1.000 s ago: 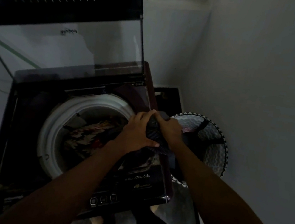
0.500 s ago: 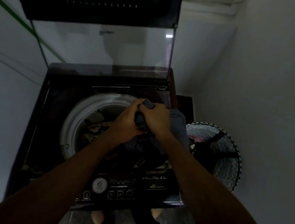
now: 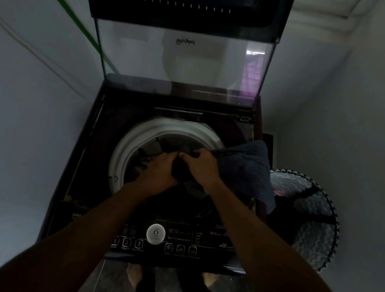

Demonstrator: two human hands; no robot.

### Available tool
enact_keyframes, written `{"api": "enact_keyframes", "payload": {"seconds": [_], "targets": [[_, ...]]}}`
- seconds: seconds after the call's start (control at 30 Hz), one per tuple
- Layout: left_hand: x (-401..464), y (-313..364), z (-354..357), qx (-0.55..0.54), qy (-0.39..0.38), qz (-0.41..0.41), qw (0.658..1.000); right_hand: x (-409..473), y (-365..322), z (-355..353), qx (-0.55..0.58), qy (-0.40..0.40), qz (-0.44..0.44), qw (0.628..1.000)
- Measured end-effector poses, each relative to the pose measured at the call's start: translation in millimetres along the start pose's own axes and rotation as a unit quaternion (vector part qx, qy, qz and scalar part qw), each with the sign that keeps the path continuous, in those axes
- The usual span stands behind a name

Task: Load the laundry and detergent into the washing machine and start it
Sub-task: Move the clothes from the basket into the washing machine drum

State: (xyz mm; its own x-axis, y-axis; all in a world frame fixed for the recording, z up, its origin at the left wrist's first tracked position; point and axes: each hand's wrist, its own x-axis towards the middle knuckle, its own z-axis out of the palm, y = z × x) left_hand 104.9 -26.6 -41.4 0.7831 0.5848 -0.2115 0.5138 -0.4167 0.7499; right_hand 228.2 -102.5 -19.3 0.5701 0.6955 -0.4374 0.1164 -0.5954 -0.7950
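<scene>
Gripping dark striped cloth (image 3: 246, 170) over washer drum (image 3: 135, 141), left hand (image 3: 160, 169) and right hand (image 3: 204, 168) fingers curled; dim white-walled corner, patterned basket (image 3: 315, 219) beside the machine.

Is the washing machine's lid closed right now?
No, the glass lid stands raised behind the open drum, while both hands hold the striped garment over it.

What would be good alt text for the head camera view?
Both hands, left hand and right hand, grip a dark striped garment over the open drum of a top-loading washing machine, lid raised. A patterned laundry basket stands at its right.
</scene>
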Motion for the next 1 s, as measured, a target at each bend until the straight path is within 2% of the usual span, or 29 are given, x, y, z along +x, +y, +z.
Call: {"api": "enact_keyframes", "payload": {"seconds": [0.1,0.17,0.27,0.4,0.47,0.53,0.67,0.8,0.9,1.0], "targets": [[1.0,0.7,3.5,0.033,-0.045,0.016,0.998,1.6,11.2,-7.0,-0.092,-0.033,0.001,0.995],[1.7,4.6,8.5,0.032,-0.064,0.031,0.997,3.8,20.7,-13.2,-0.159,-0.016,-0.029,0.987],[7.4,17.2,17.1,-0.019,-0.099,0.038,0.994,6.7,28.3,-28.9,-0.24,0.068,-0.091,0.964],[34.5,15.8,44.9,-0.012,-0.087,0.034,0.996,5.5,35.4,-56.8,-0.363,0.206,-0.137,0.898],[33.0,43.7,48.5,-0.014,-0.05,0.036,0.998,2.9,39.8,-72.2,-0.351,0.237,-0.093,0.901],[36.2,64.6,56.0,-0.009,-0.033,0.051,0.998,5.1,50.6,-88.7,-0.303,0.233,-0.02,0.924],[51.1,83.3,74.5,0.002,-0.053,0.061,0.997,10.1,80.5,-120.3,-0.131,0.157,0.069,0.976],[58.6,93.5,90.7,0.009,-0.071,0.042,0.996,9.7,97.5,-135.3,-0.028,0.079,0.074,0.994],[60.4,97.1,97.3,-0.002,-0.078,0.04,0.996,14.1,95.7,-137.7,-0.026,0.058,0.057,0.996],[58.6,98.1,98.7,-0.052,-0.078,0.038,0.995,12.0,80.9,-131.1,-0.144,0.109,0.065,0.981]]}}
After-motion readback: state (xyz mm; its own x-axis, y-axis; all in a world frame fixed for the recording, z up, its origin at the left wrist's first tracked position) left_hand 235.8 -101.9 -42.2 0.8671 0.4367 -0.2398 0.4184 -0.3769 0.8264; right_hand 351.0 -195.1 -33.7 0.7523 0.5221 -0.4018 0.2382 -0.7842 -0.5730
